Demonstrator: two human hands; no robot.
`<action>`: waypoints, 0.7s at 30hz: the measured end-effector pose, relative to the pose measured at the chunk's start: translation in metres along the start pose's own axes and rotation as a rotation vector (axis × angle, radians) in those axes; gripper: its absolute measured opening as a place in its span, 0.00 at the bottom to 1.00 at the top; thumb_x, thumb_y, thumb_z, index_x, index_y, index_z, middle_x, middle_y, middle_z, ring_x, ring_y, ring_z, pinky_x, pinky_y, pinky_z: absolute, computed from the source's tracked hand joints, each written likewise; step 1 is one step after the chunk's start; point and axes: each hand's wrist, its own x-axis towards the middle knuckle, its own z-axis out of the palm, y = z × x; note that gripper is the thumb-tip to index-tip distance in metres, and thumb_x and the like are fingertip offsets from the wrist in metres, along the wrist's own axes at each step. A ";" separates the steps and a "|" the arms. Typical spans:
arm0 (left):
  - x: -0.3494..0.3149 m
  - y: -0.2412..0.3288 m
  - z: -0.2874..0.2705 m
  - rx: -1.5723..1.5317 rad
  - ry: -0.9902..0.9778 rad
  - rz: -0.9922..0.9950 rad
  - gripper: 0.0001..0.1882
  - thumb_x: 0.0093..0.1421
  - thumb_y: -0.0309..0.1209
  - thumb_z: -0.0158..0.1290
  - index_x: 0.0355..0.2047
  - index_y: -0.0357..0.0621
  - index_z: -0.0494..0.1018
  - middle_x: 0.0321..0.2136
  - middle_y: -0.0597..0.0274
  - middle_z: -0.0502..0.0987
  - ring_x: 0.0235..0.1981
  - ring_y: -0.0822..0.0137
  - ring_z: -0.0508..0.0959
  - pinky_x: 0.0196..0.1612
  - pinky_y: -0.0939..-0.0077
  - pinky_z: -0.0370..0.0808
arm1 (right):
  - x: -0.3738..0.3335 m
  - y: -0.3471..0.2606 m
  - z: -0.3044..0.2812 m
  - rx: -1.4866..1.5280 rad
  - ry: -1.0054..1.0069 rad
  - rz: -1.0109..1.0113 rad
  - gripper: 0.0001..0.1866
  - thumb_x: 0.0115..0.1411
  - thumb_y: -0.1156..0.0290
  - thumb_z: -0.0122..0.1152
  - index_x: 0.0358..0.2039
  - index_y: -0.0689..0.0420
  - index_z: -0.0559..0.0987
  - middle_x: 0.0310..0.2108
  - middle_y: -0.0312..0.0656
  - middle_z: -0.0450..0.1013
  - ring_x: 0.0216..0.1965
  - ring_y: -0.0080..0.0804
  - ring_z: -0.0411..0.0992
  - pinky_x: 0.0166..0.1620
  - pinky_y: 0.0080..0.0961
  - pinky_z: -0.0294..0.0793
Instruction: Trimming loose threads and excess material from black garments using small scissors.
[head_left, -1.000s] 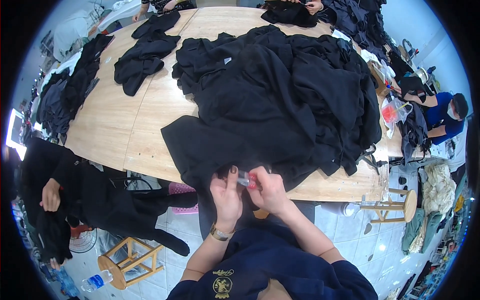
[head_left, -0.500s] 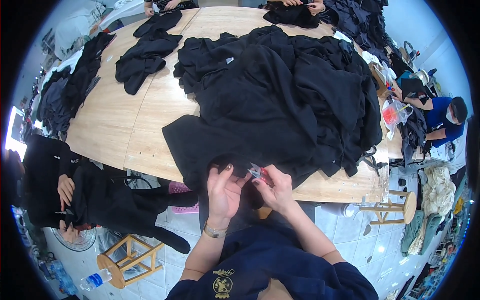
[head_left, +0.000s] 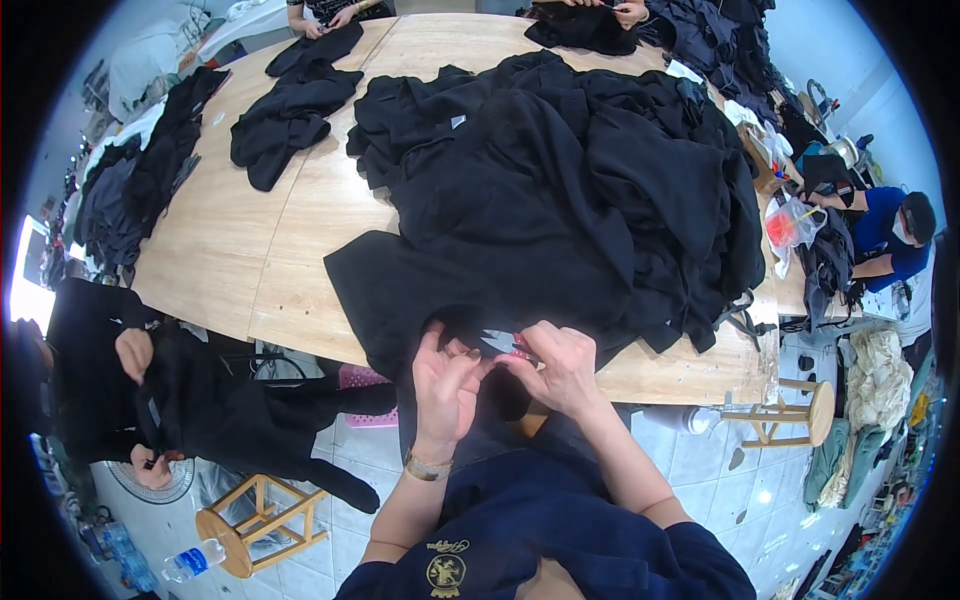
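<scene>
A large black garment (head_left: 500, 190) lies heaped in folds on the wooden table in front of me, its near edge hanging over the front. My left hand (head_left: 445, 395) is at that edge, thumb bent toward the fingers in a pinch on the black cloth; part of the fingertips is hidden by fabric. Small metal thread snips (head_left: 497, 339) rest in my right hand (head_left: 560, 365), gripped between thumb and fingers. Their blades point left, toward my left fingertips, just over the dark fabric.
Smaller black pieces (head_left: 283, 125) lie on the table (head_left: 300, 240) at the far left. At my left a co-worker's hand (head_left: 135, 355) handles black cloth. Wooden stools (head_left: 240, 530) stand low on both sides. A plastic bag with a red drink (head_left: 785, 228) sits at the right.
My right hand has turned and shifted slightly, swinging the snips to point left. My left thumb has moved down and inward. The co-worker's hands at left have moved; the heap stays put.
</scene>
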 end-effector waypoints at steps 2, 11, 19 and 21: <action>0.000 -0.001 -0.003 0.010 0.001 0.008 0.30 0.53 0.16 0.44 0.56 0.33 0.48 0.30 0.64 0.66 0.34 0.71 0.74 0.45 0.64 0.75 | 0.001 0.000 -0.003 -0.037 -0.012 -0.026 0.18 0.47 0.54 0.64 0.21 0.55 0.71 0.15 0.37 0.64 0.15 0.34 0.65 0.21 0.25 0.62; 0.003 -0.009 -0.007 0.007 -0.043 0.056 0.31 0.54 0.15 0.45 0.57 0.33 0.47 0.30 0.61 0.70 0.35 0.71 0.75 0.46 0.65 0.75 | 0.003 -0.016 -0.001 0.527 0.109 0.420 0.08 0.54 0.74 0.61 0.32 0.62 0.72 0.19 0.33 0.68 0.19 0.12 0.60 0.22 0.14 0.63; -0.003 -0.016 -0.014 0.371 -0.052 0.186 0.35 0.55 0.13 0.46 0.60 0.28 0.41 0.32 0.56 0.74 0.36 0.73 0.75 0.42 0.86 0.71 | 0.006 -0.012 -0.001 0.046 0.068 -0.128 0.18 0.41 0.80 0.61 0.37 0.57 0.76 0.18 0.38 0.70 0.17 0.30 0.70 0.22 0.23 0.69; -0.002 -0.016 -0.017 0.377 -0.090 0.181 0.36 0.57 0.16 0.48 0.60 0.28 0.40 0.33 0.56 0.74 0.36 0.72 0.75 0.42 0.83 0.72 | 0.006 -0.010 0.003 0.087 0.100 -0.106 0.18 0.41 0.81 0.60 0.37 0.58 0.76 0.19 0.39 0.70 0.18 0.31 0.71 0.22 0.23 0.69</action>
